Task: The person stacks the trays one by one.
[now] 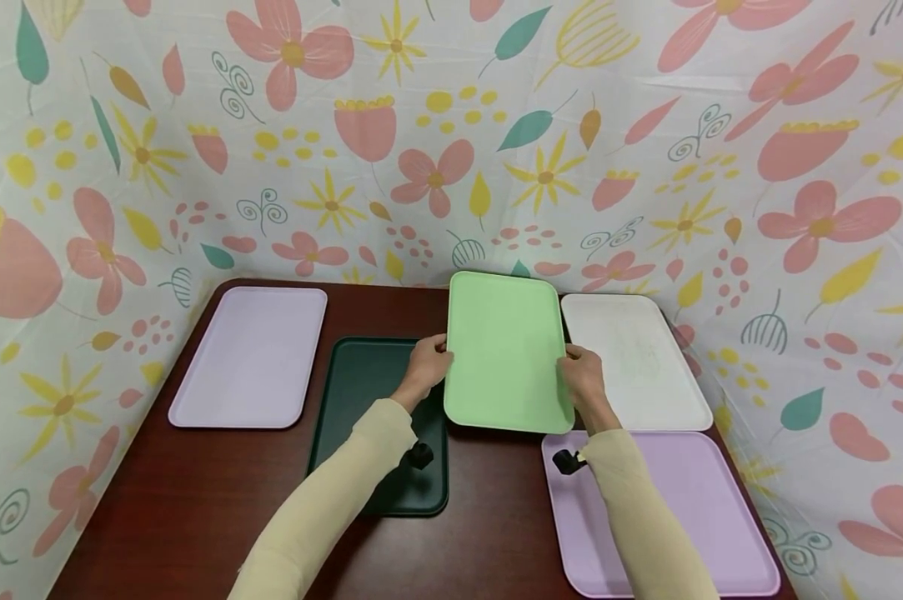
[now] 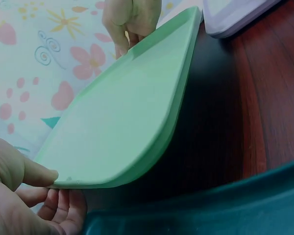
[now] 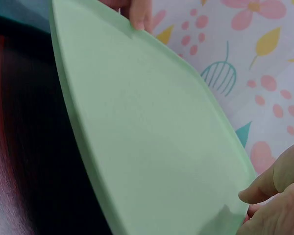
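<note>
Both hands hold a light green tray (image 1: 505, 354) by its two long sides, over the back middle of the table. The left hand (image 1: 427, 367) grips the left rim, thumb (image 2: 39, 175) on top and fingers curled beneath. On the opposite rim, the right hand (image 1: 583, 377) pinches the edge, its thumb (image 3: 257, 188) on the upper face. Dark table shows under the tray's near edge in the left wrist view, so that edge is raised. Below the left forearm lies a dark green tray (image 1: 361, 392); a light purple tray (image 1: 691, 500) lies under the right forearm.
A white tray (image 1: 631, 358) lies at the back right, beside the green one. At the far left is a pale lilac tray (image 1: 248, 358). The dark wooden table (image 1: 173, 508) meets a flower-patterned cloth (image 1: 421, 108) at its back and sides.
</note>
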`<state>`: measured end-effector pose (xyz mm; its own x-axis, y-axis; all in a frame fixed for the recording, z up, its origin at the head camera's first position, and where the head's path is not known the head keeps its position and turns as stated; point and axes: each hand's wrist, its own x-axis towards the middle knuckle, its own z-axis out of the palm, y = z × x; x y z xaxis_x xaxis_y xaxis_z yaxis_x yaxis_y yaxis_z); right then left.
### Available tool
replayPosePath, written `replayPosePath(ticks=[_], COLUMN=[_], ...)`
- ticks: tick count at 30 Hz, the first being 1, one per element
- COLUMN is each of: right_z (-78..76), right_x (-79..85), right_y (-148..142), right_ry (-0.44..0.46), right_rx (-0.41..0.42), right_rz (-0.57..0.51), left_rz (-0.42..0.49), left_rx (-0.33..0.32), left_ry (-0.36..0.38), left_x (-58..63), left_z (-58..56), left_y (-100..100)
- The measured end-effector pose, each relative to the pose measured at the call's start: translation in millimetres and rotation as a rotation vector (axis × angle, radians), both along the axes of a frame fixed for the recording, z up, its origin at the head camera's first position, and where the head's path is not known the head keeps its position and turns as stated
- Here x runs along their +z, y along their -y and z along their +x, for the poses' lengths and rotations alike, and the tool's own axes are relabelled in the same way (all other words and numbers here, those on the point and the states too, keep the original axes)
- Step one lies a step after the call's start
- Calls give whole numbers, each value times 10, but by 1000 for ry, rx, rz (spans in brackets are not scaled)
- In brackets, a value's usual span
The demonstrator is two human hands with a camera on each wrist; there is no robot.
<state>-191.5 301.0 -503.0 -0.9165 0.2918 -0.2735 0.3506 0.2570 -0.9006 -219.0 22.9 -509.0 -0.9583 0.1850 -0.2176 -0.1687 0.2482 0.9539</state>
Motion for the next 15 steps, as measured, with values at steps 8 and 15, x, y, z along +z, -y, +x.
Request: replayPosePath(ticks=[8,15], right_z=[3,32], right_x=[80,121], right_y=[15,18], right_ry=[19,45], right_rx=[41,102], right_rz=[-49,-57], left_rz=[-34,-47], left_rx=[30,8], left_ry=[-26,-40], left_x=[102,184], left_z=[22,88], left_y=[194,371])
